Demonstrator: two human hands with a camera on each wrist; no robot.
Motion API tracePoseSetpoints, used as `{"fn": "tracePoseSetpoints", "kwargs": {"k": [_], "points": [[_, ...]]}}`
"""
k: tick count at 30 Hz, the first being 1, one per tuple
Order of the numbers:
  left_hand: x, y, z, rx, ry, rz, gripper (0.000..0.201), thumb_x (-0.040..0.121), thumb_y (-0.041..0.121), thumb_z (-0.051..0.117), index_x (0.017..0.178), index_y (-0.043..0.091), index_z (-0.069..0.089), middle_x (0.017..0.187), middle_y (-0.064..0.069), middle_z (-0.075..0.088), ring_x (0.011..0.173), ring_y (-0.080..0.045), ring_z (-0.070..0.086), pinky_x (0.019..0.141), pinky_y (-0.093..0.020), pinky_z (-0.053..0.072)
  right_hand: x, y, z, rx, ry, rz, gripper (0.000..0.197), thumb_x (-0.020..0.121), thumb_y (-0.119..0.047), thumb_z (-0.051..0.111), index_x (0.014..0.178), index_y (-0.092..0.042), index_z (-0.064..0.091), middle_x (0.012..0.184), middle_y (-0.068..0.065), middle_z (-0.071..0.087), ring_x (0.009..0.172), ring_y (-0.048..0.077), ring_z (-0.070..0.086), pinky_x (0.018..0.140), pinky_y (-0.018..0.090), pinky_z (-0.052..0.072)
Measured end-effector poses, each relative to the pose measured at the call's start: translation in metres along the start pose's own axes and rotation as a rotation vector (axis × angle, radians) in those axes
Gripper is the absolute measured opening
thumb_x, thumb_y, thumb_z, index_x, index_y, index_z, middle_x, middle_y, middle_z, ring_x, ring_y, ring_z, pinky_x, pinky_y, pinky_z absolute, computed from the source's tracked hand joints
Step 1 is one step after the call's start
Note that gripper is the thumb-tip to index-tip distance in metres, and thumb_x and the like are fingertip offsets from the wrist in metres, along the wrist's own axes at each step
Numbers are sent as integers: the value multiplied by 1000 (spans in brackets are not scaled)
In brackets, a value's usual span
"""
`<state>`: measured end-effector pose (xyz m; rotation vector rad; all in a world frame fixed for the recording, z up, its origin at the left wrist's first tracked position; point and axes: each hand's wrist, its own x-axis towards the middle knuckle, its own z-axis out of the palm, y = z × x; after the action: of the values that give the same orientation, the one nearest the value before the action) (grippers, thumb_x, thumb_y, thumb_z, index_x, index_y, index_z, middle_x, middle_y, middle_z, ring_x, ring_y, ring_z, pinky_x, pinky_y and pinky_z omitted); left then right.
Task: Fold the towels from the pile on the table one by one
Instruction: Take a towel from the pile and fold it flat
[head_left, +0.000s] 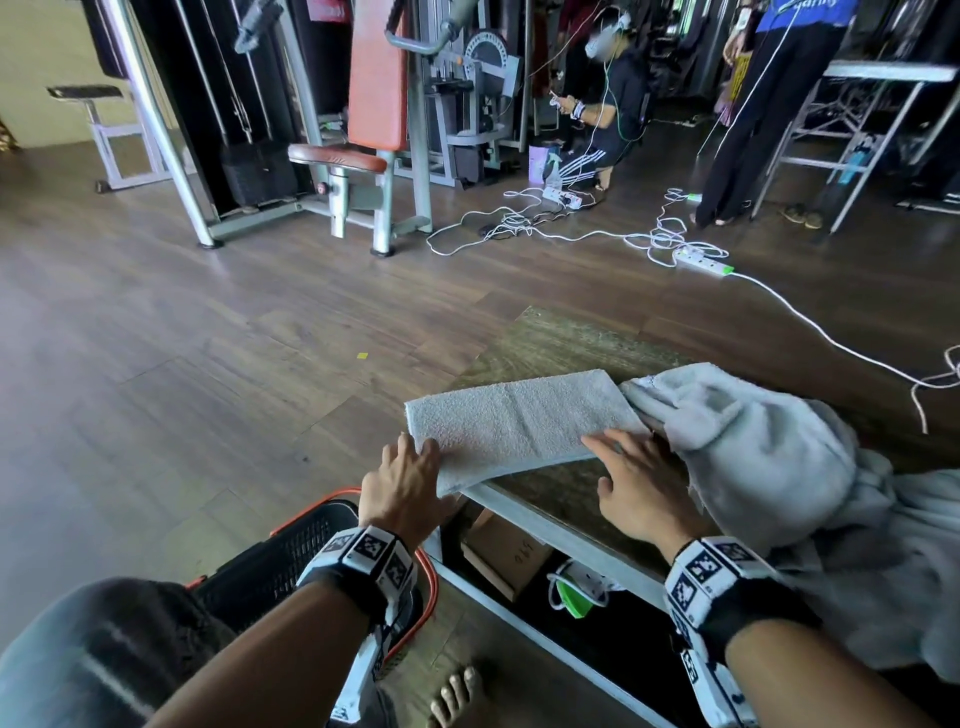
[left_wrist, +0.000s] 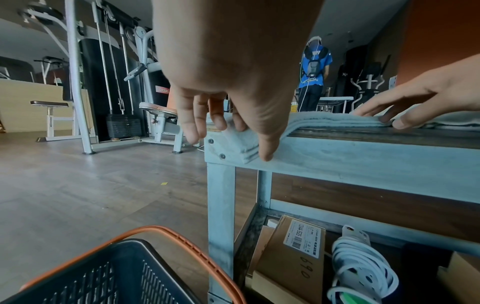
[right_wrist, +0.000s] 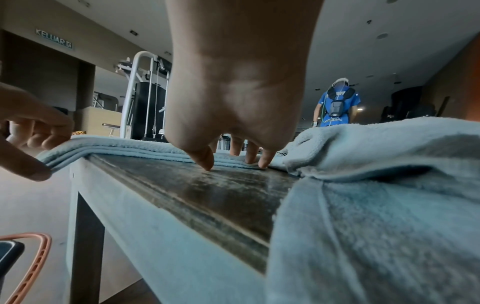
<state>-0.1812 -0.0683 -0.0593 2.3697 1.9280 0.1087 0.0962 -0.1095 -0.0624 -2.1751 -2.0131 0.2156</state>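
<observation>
A grey folded towel (head_left: 519, 421) lies in a long strip across the near left corner of the wooden table (head_left: 561, 343). Its left end droops over the corner. My left hand (head_left: 415, 452) pinches that drooping end, thumb below and fingers on top (left_wrist: 215, 123). My right hand (head_left: 623, 457) lies flat with straight fingers (right_wrist: 265, 160) pressing the strip's right end, thumb on the bare wood. The pile of grey towels (head_left: 753, 441) is heaped on the table right beside my right hand and spills over the front edge (right_wrist: 376, 226).
A black basket with an orange handle (head_left: 291, 561) stands on the floor under my left wrist. Cardboard boxes (left_wrist: 293, 259) and a coiled white power strip (left_wrist: 363, 273) sit on the table's lower shelf. Cables (head_left: 670, 244), gym machines (head_left: 374, 119) and two people (head_left: 608, 98) are farther back.
</observation>
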Motion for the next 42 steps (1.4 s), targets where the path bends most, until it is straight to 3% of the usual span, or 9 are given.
{"fn": "tracePoseSetpoints", "kwargs": {"k": [6,13,18,20,23,27,32,38,42], "points": [[-1,7,-2,6,36,41,33,89,35,54,119,21,51,123,-6,48,116,-25,49,74,-40,52,5,3,-7,7,-51,37,61,94,-20,45,152,-31,31,162,-9,20,148,20,23,119,35,25],[-7,12,-4,31,-17,190,29,96,37,49,121,23,54,116,-3,53,112,-22,51,68,-32,44,9,3,-10,23,-73,77,59,93,-20,45,150,-30,35,164,-4,18,149,22,24,117,41,30],[-22,24,-7,-74,-74,413,11,90,39,49,96,30,50,94,8,54,86,-14,58,67,-30,55,8,3,-16,-67,-76,162,54,91,-24,48,145,-27,39,156,7,22,144,28,22,113,43,33],[-26,32,-9,-85,-31,499,26,85,54,44,90,29,48,93,11,51,89,-10,51,63,-26,45,6,-1,-15,-124,26,177,46,89,-27,51,136,-26,48,140,6,33,132,27,29,105,39,38],[-14,38,-8,-182,123,411,35,88,59,42,107,31,52,108,9,49,103,-11,45,72,-28,44,3,-6,-11,-103,177,125,34,88,-26,53,122,-24,58,122,4,44,119,25,37,96,36,43],[0,35,4,-154,60,330,50,91,61,40,137,39,42,141,11,39,129,-16,37,102,-37,39,3,-8,-4,-5,48,81,44,96,-31,47,138,-24,50,137,0,47,127,23,43,103,37,42],[-12,54,-1,-124,52,432,56,88,71,33,130,40,50,118,7,48,108,-15,46,98,-37,39,10,-4,-2,182,-81,50,67,95,-20,48,156,-19,20,159,4,28,144,27,30,116,39,29],[0,56,9,-257,78,465,48,94,57,39,138,39,44,143,14,42,132,-13,38,107,-38,37,2,1,10,261,154,-14,46,88,-2,56,132,-16,56,131,2,50,124,21,48,99,27,42],[1,57,18,-202,51,505,57,96,60,33,149,39,29,156,16,27,146,-10,20,116,-39,25,-2,6,13,130,197,-11,37,97,-23,51,132,-21,59,145,1,45,129,24,44,103,36,44]]}}
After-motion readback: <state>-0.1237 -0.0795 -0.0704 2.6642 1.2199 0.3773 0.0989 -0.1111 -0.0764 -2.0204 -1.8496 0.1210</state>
